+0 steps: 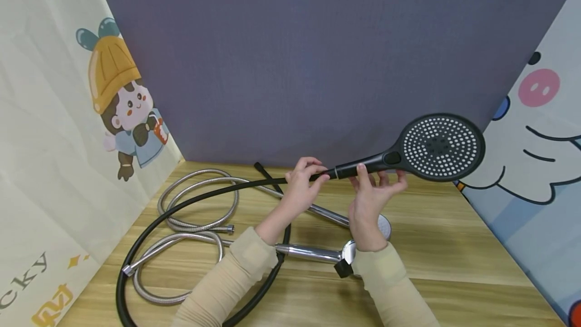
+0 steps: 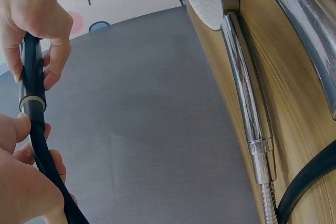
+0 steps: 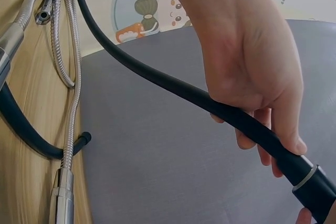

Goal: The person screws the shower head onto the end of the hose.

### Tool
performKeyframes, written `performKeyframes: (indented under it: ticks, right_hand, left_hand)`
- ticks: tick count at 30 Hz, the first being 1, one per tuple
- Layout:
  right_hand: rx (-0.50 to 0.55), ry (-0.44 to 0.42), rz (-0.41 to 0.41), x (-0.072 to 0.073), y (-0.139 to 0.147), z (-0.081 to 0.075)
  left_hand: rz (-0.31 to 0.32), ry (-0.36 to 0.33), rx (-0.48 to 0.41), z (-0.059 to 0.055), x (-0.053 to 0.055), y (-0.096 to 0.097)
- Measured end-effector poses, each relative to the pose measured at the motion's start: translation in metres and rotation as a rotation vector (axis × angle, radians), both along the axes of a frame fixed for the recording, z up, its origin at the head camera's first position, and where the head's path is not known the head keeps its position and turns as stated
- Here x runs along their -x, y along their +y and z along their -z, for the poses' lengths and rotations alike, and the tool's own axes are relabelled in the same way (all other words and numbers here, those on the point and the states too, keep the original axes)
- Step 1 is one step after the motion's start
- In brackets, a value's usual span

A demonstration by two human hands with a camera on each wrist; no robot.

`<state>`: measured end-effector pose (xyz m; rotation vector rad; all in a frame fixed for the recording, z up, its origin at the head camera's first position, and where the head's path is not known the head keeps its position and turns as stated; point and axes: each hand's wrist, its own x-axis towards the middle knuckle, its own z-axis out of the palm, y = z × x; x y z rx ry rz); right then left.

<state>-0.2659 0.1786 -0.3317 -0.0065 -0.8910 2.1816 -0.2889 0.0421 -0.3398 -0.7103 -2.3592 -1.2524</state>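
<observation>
A black hand shower (image 1: 442, 148) with a round, dotted spray face is held up in the air, tilted to the right. My right hand (image 1: 369, 206) holds its handle (image 1: 363, 164), thumb on the near side. Just left of the joint, my left hand (image 1: 301, 185) pinches the end of a black hose (image 1: 218, 189). A thin pale ring (image 2: 32, 99) shows where hose and handle meet in line. In the right wrist view the left hand (image 3: 252, 61) has its thumb along the hose end (image 3: 294, 166). Whether the joint is screwed tight cannot be seen.
Two chrome hand showers lie behind and below my wrists, one handle (image 1: 329, 214) above the other (image 1: 313, 253). Coiled metal hoses (image 1: 204, 180) spread on the wooden table (image 1: 436, 246) at left. The black hose loops round them. A grey panel (image 1: 317, 64) stands behind.
</observation>
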Motion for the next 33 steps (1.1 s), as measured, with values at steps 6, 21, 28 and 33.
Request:
performKeyframes:
  ticks: [6,21,28,33]
  right_hand:
    - [-0.002,-0.008,0.001,0.0006,0.0005,-0.0003]
    - [-0.01,-0.006,-0.005,0.0021,0.0022,0.001]
    - [-0.002,-0.005,-0.012,0.0018,0.0035,0.0018]
    - [-0.007,-0.007,-0.015,0.0023,0.0039,0.0008]
  left_hand:
    - [0.0,0.006,-0.019,-0.0013,-0.0003,0.0007]
    - [-0.001,0.015,-0.02,-0.0003,0.0009,0.002]
    - [-0.006,-0.029,0.022,0.0008,0.0014,0.0032]
    - [-0.004,-0.044,0.046,-0.0016,0.002,0.0031]
